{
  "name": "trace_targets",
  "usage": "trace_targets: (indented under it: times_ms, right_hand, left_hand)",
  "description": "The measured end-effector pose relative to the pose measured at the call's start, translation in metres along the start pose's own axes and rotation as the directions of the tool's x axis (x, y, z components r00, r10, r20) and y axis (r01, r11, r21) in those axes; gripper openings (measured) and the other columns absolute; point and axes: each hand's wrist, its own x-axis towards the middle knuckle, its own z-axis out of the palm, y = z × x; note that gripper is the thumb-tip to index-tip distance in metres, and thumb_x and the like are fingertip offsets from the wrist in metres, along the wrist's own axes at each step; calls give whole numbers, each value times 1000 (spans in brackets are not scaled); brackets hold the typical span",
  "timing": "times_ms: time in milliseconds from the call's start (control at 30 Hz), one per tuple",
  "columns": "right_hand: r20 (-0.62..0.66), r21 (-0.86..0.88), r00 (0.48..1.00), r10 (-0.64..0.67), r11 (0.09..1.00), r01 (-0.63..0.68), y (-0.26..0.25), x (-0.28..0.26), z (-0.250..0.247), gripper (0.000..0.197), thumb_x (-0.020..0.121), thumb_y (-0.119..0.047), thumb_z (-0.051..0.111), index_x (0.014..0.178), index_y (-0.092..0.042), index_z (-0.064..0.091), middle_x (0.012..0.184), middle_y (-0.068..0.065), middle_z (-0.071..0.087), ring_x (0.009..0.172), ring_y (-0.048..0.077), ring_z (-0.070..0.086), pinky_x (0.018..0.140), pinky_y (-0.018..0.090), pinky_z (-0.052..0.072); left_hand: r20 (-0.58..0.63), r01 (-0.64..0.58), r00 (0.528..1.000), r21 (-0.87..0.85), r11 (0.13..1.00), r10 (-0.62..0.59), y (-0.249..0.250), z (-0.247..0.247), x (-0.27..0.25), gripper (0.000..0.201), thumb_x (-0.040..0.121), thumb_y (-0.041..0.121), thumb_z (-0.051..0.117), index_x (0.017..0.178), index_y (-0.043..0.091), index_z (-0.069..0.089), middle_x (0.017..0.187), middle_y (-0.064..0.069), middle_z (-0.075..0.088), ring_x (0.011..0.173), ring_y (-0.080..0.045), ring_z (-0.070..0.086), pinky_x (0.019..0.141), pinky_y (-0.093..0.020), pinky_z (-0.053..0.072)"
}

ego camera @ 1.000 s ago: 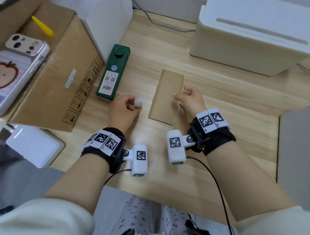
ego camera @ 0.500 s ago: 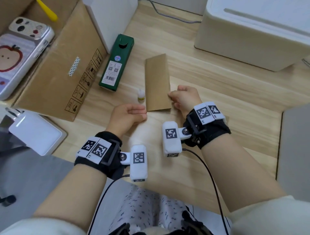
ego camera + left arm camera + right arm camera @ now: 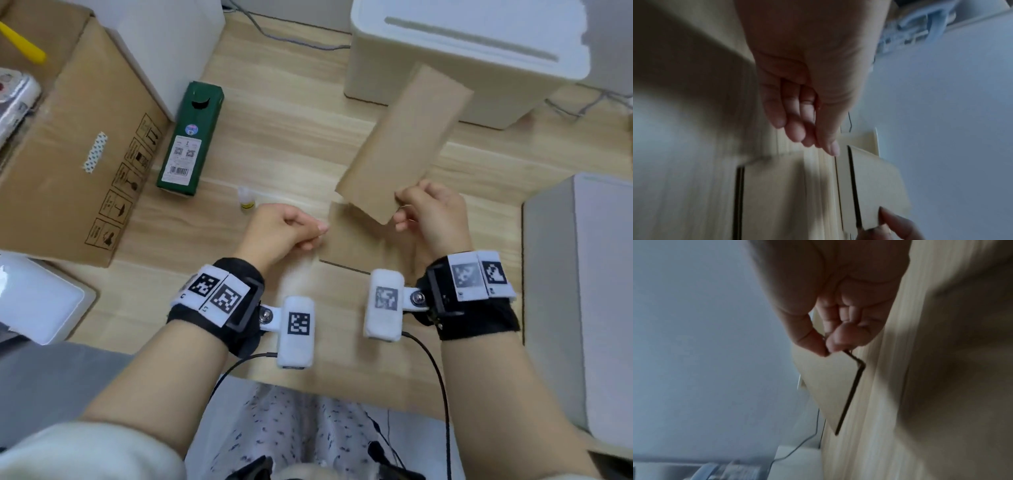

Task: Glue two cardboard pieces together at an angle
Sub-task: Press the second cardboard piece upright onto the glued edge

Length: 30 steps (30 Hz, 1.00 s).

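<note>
My right hand (image 3: pixel 426 212) pinches the near corner of a brown cardboard strip (image 3: pixel 404 144) between thumb and fingers. The strip is lifted off the table and slants away to the upper right. The right wrist view shows that pinch (image 3: pixel 827 348) on the strip's corner (image 3: pixel 828 386). A second cardboard piece (image 3: pixel 352 246) lies flat on the wooden table between my hands. My left hand (image 3: pixel 284 229) hovers at its left edge with loosely curled fingers (image 3: pixel 795 129), holding nothing. A small glue bottle (image 3: pixel 246 202) stands on the table just beyond the left hand.
A large cardboard box (image 3: pixel 68 164) fills the left side, with a green carton (image 3: pixel 190 137) lying beside it. A white appliance (image 3: pixel 445 51) stands at the back right, a grey block (image 3: pixel 582 291) at the right edge, and a white device (image 3: pixel 34 301) at the near left.
The left hand set the glue bottle down and drew back toward the flat piece. The right hand lifted the cardboard strip off the table and swung its far end to the right.
</note>
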Motion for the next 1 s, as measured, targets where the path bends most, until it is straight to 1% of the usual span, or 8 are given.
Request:
trace_targets:
  times_ms: [100, 200, 333, 433, 567, 633, 733, 1000]
  right_hand:
    - [-104, 27, 994, -30, 999, 33, 5, -7, -34, 24, 80, 1, 57, 67, -12, 43, 61, 8, 56, 39, 9, 56, 40, 19, 49]
    - [-177, -59, 984, -34, 998, 24, 16, -12, -60, 14, 77, 3, 56, 79, -11, 51, 68, 6, 61, 47, 15, 63, 49, 24, 56]
    - [-255, -72, 963, 87, 991, -109, 32, -22, -77, 13, 74, -3, 54, 65, -10, 61, 49, -2, 66, 52, 14, 68, 61, 23, 57]
    - [-267, -113, 950, 163, 974, -199, 41, -27, -85, 11, 76, -18, 57, 68, -12, 62, 46, -2, 66, 50, 10, 65, 65, 21, 53]
    - [-231, -226, 959, 166, 949, -218, 49, -32, -89, 35, 80, -41, 58, 57, -15, 60, 45, -1, 64, 63, 19, 65, 78, 30, 48]
    - [-209, -251, 971, 115, 953, -167, 49, -32, -86, 39, 82, -39, 59, 52, -15, 56, 37, -3, 58, 62, 27, 64, 71, 37, 50]
    - [-170, -303, 985, 35, 949, -86, 47, -27, -80, 33, 81, -26, 60, 51, -12, 56, 35, 0, 54, 53, 33, 59, 52, 33, 47]
    - [-72, -439, 997, 12, 897, -42, 50, -16, -69, 27, 81, -21, 54, 60, -4, 56, 43, 13, 52, 36, 22, 53, 48, 30, 45]
  left_hand:
    - [28, -83, 996, 48, 995, 81, 5, 31, 9, 14, 74, 11, 69, 66, 22, 68, 61, 3, 68, 53, -3, 60, 60, -13, 48]
    - [159, -216, 969, 177, 960, 188, 10, 57, 17, 25, 79, 2, 60, 95, 19, 69, 90, 0, 71, 80, 6, 62, 84, -9, 44]
    - [418, -405, 888, 511, 759, 192, 2, 78, 29, 64, 66, 18, 75, 125, 22, 51, 138, -1, 45, 129, -14, 35, 111, -28, 22]
    - [379, -421, 903, 688, 591, 202, -8, 87, 30, 77, 61, 38, 76, 130, 33, 42, 144, 5, 34, 132, -20, 21, 108, -35, 14]
    - [312, -405, 914, 702, 585, 257, -13, 95, 27, 77, 62, 43, 74, 130, 35, 40, 141, 7, 34, 129, -21, 20, 103, -33, 14]
    - [298, -393, 919, 702, 593, 256, -14, 97, 27, 77, 62, 44, 73, 131, 35, 40, 140, 7, 34, 129, -21, 20, 103, -33, 14]
    - [296, -389, 921, 705, 593, 252, -15, 98, 27, 77, 63, 44, 73, 131, 35, 39, 140, 7, 34, 129, -22, 19, 103, -33, 14]
    - [311, -399, 917, 696, 597, 250, -17, 97, 29, 77, 63, 45, 72, 132, 35, 38, 140, 7, 33, 128, -21, 19, 98, -30, 12]
